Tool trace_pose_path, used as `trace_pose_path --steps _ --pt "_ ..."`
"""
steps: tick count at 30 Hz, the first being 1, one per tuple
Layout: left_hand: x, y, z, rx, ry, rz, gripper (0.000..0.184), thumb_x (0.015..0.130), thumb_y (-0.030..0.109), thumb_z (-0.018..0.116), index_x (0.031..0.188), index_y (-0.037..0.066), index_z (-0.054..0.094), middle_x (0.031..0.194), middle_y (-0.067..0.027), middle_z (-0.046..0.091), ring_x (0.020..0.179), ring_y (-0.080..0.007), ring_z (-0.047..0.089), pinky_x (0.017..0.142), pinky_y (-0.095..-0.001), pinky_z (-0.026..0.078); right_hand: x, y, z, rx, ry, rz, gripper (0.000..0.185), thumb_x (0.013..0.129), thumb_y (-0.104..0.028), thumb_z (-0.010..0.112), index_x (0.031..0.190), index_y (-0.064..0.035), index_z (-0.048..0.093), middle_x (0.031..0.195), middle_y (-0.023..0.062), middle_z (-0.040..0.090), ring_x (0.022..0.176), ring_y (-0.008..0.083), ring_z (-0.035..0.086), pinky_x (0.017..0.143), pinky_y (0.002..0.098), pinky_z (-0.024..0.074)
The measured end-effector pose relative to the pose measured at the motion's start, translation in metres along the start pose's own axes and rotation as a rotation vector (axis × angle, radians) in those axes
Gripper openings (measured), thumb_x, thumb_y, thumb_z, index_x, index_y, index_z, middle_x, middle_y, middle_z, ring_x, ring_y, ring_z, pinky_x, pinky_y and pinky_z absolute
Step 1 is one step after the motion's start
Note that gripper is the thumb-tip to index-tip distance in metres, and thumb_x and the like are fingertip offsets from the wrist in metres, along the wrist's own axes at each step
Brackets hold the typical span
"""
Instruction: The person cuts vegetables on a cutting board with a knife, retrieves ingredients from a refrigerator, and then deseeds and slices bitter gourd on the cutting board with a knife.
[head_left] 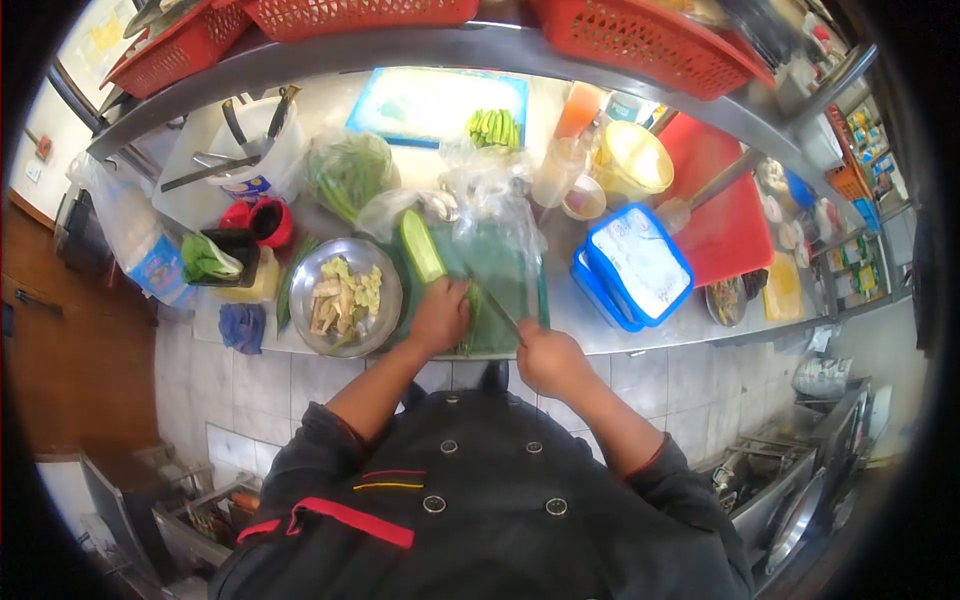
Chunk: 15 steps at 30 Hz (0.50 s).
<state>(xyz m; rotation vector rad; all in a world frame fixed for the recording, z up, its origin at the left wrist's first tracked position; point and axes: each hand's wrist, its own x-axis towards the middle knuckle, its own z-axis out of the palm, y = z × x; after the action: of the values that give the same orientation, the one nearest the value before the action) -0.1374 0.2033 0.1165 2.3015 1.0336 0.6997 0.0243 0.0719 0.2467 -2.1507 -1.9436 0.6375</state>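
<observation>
My right hand (550,357) grips a knife (497,308), its blade slanting left and away over the green cutting board (515,265). Close to the blade, my left hand (441,317) is closed with its fingers bent down on a narrow green vegetable (474,305); its kind is partly hidden by the fingers. Just beyond the left hand lies a long piece of cucumber (421,243), pale face up. To the left stands a steel bowl (392,335) of pale sliced pieces and yellow-green bits. A crumpled clear plastic bag (490,195) covers the board's far end.
Behind is a blue-edged white board (420,105) with green pieces (494,128). Blue-rimmed tubs (640,262) and a red board (715,210) stand right. A white bucket (245,165) of utensils stands left. Overhead runs a metal shelf (440,48) with red baskets (640,45).
</observation>
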Motion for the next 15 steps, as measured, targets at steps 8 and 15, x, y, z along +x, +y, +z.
trace_pose_path --steps 8,15 --pt "0.003 0.002 -0.004 0.023 0.003 -0.023 0.033 0.079 0.007 0.06 0.112 0.005 0.057 0.099 -0.0192 0.052 0.091 -0.0391 0.054 0.078 -0.045 0.046 0.014 -0.013 0.001 -0.058 -0.23 0.103 0.026 0.078 -0.004 0.048 0.103 0.0031 0.049 0.086 0.0259 0.064 0.085 0.0423 0.063 0.076 0.049 0.0499" --pt "0.001 0.001 -0.001 0.014 0.032 -0.017 0.027 0.079 0.008 0.062 0.106 0.005 0.059 0.097 -0.0183 0.054 0.091 -0.038 0.055 0.077 -0.0447 0.047 0.058 0.014 0.033 0.078 -0.111 0.025 0.018 0.085 -0.011 0.045 0.098 0.001 0.049 0.083 0.0264 0.063 0.079 0.0444 0.062 0.073 0.0516 0.0477"
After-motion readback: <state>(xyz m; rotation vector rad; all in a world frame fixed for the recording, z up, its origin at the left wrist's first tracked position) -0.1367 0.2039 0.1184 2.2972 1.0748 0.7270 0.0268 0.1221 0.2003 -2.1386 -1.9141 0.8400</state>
